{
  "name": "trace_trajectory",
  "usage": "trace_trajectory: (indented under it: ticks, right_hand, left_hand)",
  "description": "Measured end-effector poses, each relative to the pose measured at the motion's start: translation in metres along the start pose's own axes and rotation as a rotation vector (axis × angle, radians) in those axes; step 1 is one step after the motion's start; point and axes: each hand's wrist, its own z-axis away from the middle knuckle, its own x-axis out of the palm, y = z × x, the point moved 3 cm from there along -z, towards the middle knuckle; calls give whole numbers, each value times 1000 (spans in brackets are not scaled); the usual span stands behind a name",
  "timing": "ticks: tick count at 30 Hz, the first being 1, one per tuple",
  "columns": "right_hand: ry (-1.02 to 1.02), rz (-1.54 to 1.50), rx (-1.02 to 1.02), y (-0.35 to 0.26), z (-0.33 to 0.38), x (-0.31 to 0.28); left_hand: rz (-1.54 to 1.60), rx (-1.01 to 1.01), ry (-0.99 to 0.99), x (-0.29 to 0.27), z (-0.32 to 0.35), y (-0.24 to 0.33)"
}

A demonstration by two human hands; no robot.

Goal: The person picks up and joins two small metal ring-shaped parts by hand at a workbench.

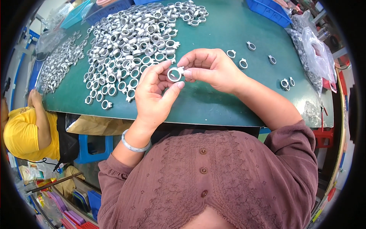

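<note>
Both hands meet just above the near edge of the desk [228, 34], pinching one small metal ring [175, 74] between them. The left hand [154, 93] has its thumb under the ring and its fingers curled over the top; the right hand [211, 68] grips the ring's right side, where a small lug sticks out, between thumb and forefinger. Neither hand is released: each is closed on the same ring, which is held in the air and touches nothing else.

The ring looks like a stiff, grey cast part, light enough for fingertips alone, unlikely to bend or break. Its smooth round band could slip or roll, so the lug and the flat faces seem the surest places to grip.

Beyond the left hand lies a big heap of like rings [133, 42], spreading away toward the far edge, with a second, smaller heap [59, 65] further left. Beyond and to the right of the right hand a few loose rings [263, 63] lie well apart from one another. Further right sit clear plastic bags [310, 57], and blue bins [268, 9] stand at the far edge. A bangle [133, 145] circles the left wrist. To the left, beside the desk, another person in a yellow shirt [21, 133] is working.
</note>
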Motion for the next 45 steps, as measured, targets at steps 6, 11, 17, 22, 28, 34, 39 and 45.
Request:
trace_trajectory:
  ticks: [6, 11, 17, 22, 28, 34, 39, 45]
  right_hand:
    - [-25, -28, 34, 0, -1, -1]
    - [-48, 298, -294, -3, -1, -1]
    - [-35, 492, -395, 0, -3, 0]
    - [-22, 793, -229, 11, -14, 0]
    - [-94, 1112, -170, 15, -25, 13]
    - [-82, 1168, -251, 21, -28, 17]
    - [-78, 593, -131, 13, -24, 16]
    - [-72, 612, -395, 1, -15, 21]
  left_hand:
    - [197, -130, 8, 2, 2, -2]
    - [555, -469, -30, 0, 4, -5]
    - [301, -112, 61, -3, 10, -7]
    - [304, -136, 54, -8, 15, -5]
    - [571, -303, 194, -32, 17, -8]
    - [690, -447, 175, -46, 24, -13]
    - [537, -516, 216, -36, 24, -10]
    - [502, -539, 67, -17, 20, -8]
